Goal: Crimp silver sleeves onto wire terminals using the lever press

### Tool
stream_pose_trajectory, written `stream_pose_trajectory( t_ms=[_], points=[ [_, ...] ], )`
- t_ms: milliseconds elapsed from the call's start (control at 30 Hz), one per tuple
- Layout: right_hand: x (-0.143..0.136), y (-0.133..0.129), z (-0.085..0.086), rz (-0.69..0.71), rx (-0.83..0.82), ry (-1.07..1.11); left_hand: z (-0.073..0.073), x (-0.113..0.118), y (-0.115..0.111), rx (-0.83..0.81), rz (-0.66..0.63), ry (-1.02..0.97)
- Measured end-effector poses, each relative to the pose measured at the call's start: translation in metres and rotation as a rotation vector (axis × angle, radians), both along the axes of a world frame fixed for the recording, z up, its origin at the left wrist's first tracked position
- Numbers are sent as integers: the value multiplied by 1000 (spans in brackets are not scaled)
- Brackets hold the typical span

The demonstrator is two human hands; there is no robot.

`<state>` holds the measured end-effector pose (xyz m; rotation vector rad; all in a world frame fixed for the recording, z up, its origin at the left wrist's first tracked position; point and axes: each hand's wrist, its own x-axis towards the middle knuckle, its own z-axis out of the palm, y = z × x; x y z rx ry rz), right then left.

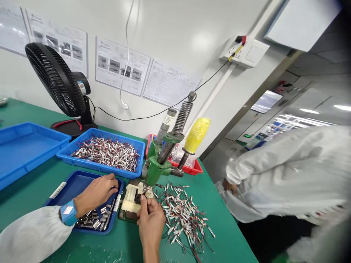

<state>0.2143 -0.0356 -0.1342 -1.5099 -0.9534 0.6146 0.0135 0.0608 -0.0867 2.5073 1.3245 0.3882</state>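
Note:
My left hand point(98, 191), with a blue wrist strap point(68, 212), reaches over a dark blue tray point(79, 179). Its fingers are loosely bent and apart near the tray's right rim, and nothing shows in them. Small metal cylinders point(100, 219) lie in the tray below. At the green hand press point(156, 170), my right hand point(150, 219) is closed in a pinch just under the ram, at the pale fixture point(130, 201). Whatever is between its thumb and finger is too small to make out. The press's yellow-wrapped handle point(197, 135) points up.
Wired silvery parts fill a blue bin point(106, 153), and a loose pile of them point(183, 215) lies right of the press. A large blue tray point(24, 146), a black fan point(57, 80) and a red bin point(196, 168) stand around. Another person's white sleeve point(255, 157) is at right.

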Motion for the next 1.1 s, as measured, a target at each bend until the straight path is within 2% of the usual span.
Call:
stream_pose_trajectory(
  t_ms=[133, 267, 433, 600, 733, 833, 967, 1100],
  points=[
    [-2, 1, -9, -33, 3, -80, -5, 4, 1, 0, 42, -39],
    [-4, -1, -9, -36, 16, -78, -5, 5, 0, 8, 28, -111],
    [-6, -1, -6, -54, 34, -103, 13, 12, -15, -74, 4, -534],
    [-8, -1, -6, -68, 40, -126, 30, 43, -30, -203, 7, -860],
    [-8, -1, -5, -37, 21, -119, 29, 66, -31, -176, -1, -883],
    [-7, 0, -3, -38, 14, -129, 25, 75, -29, -141, 20, -880],
    [-7, 0, -1, -59, 17, -158, 23, 75, -26, -155, 19, -900],
    [-7, -1, 0, -61, 37, -169, 25, 69, -26, -122, -16, -823]
  ],
)
